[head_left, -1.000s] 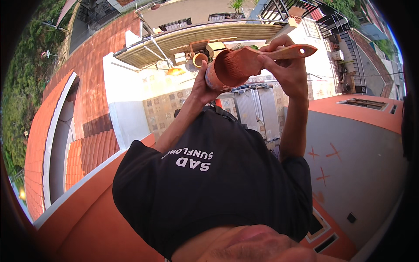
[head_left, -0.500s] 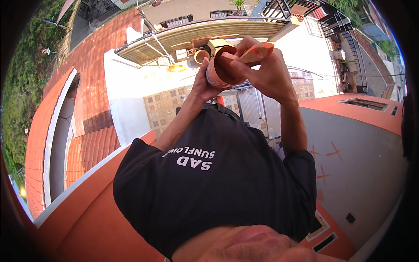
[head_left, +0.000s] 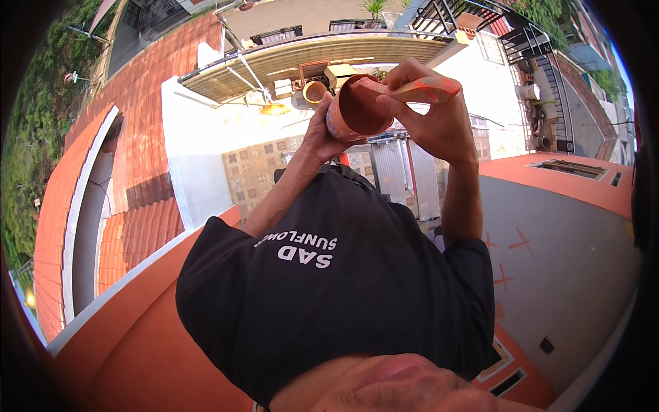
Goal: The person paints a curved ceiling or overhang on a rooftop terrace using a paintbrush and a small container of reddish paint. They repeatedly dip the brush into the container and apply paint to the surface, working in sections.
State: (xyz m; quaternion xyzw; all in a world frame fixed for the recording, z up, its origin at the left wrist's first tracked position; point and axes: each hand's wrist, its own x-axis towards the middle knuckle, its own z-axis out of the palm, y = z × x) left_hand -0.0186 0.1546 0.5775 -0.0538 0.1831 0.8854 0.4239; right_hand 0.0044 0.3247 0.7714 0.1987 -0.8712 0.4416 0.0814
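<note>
My left hand point(head_left: 322, 134) is wrapped round the side of a small round paint pot point(head_left: 343, 127). Its mouth is tilted toward me, and reddish-brown paint coats the inside. In my right hand point(head_left: 429, 120) is a paintbrush point(head_left: 434, 87) with a paint-smeared orange handle, pinched between thumb and fingers. The brush's head end lies at the pot's far rim, and its bristles are hard to make out there. Both hands are held out in front of my chest, high above the ground.
Far below are a patterned tile floor point(head_left: 250, 165), a yellowish bucket point(head_left: 315, 92) and metal sheets or a ladder point(head_left: 405, 172). An orange ledge point(head_left: 158, 295) runs at left beside tiled roofs point(head_left: 141, 233). At right stands a grey wall point(head_left: 549, 240) with orange cross marks.
My right hand has moved up and to the right, drawing the brush partly out of the pot; more of the pot's inside shows. The left hand keeps its hold, shifted only slightly.
</note>
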